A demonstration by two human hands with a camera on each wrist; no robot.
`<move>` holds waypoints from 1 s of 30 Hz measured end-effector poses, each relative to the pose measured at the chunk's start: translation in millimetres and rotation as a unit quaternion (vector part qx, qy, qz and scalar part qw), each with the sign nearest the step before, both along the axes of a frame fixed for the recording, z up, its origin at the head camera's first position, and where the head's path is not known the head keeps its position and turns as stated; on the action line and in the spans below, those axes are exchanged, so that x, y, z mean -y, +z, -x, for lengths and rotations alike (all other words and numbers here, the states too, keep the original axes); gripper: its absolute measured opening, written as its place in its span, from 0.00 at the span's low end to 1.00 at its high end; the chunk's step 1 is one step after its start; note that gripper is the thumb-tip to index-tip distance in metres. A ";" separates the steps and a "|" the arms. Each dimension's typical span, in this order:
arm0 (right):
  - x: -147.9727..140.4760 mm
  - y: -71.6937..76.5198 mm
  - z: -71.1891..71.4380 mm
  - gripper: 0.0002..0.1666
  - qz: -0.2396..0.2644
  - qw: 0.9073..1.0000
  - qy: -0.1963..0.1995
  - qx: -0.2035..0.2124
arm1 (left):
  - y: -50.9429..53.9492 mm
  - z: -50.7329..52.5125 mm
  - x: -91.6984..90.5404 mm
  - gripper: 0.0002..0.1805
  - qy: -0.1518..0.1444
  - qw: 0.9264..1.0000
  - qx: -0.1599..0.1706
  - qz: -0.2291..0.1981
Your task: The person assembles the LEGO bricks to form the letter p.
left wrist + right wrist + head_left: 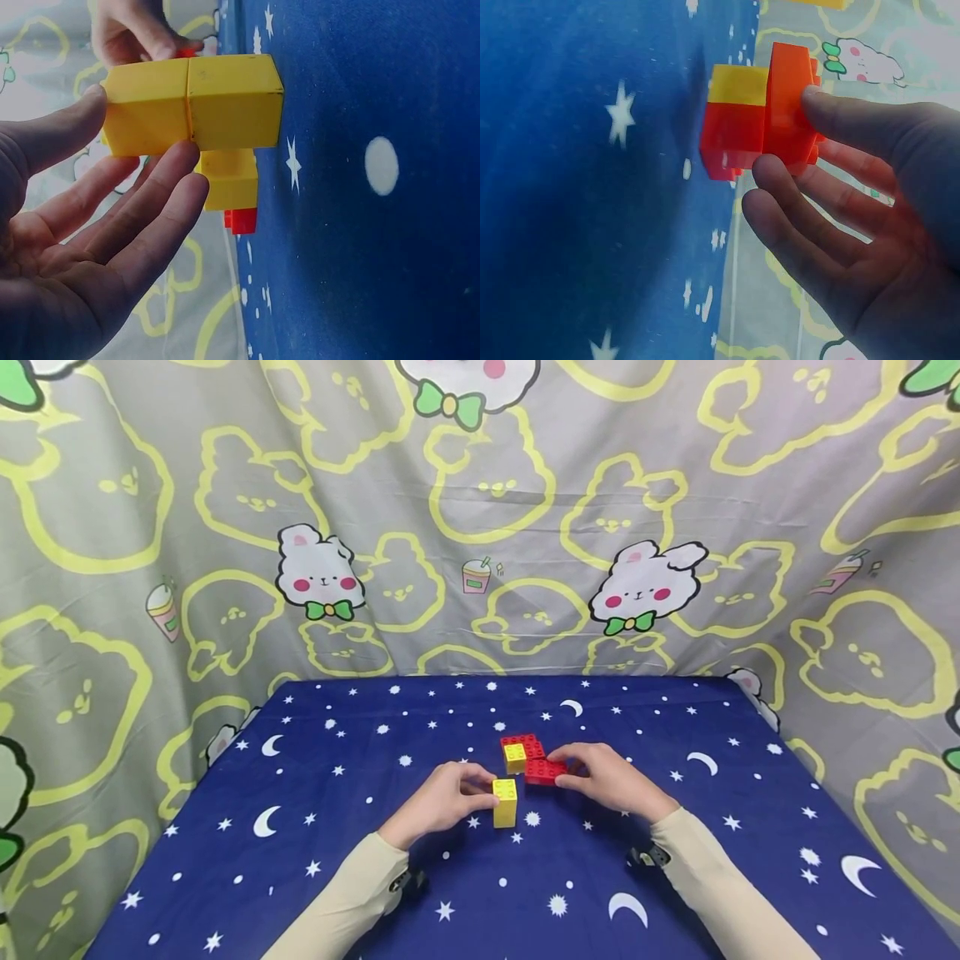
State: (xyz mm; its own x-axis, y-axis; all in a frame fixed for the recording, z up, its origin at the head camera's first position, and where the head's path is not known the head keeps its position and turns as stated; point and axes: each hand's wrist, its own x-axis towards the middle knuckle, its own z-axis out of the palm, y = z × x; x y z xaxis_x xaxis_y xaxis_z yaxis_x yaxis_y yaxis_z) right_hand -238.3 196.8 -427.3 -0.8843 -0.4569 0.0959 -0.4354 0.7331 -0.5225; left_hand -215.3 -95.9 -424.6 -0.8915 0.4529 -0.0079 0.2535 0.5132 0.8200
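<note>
My left hand [448, 797] pinches a tower of two yellow toy bricks [505, 803], studs up, between thumb and fingers. The seam between the two bricks shows in the left wrist view, where the tower [191, 103] stands upright. Whether its base touches the cloth, I cannot tell. To the right, my right hand [603, 777] grips a red brick [787, 105] by its sides. Lower red bricks [733, 135] and a small yellow brick [514, 757] sit right against it. How firmly these are joined is hidden.
A dark blue cloth [360, 877] with white stars and moons covers the table. Behind the table's far edge hangs a grey curtain [405, 485] with rabbit prints. Another red brick [529, 743] lies just behind the small yellow one.
</note>
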 end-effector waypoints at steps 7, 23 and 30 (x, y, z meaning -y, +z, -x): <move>-2.8 7.7 -1.0 0.22 0.007 1.000 -0.013 0.002 | 1.4 -0.9 0.2 0.16 0.001 1.000 0.003 0.000; -1.3 18.1 -6.2 0.23 0.020 1.000 0.005 -0.018 | 0.8 -2.4 1.0 0.15 0.001 1.000 -0.007 -0.003; 1.5 25.1 -11.4 0.23 0.027 0.999 0.019 -0.030 | 2.4 -2.8 -0.8 0.15 -0.003 1.000 -0.008 -0.014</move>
State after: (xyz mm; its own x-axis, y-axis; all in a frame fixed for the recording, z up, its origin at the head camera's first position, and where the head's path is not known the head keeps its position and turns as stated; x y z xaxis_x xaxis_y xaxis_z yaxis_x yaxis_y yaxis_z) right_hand -226.9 195.4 -402.2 -0.8581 -0.4833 0.1732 -0.4942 0.6861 -0.5338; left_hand -212.5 -95.1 -422.2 -0.8890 0.4574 0.0199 0.2697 0.4880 0.8301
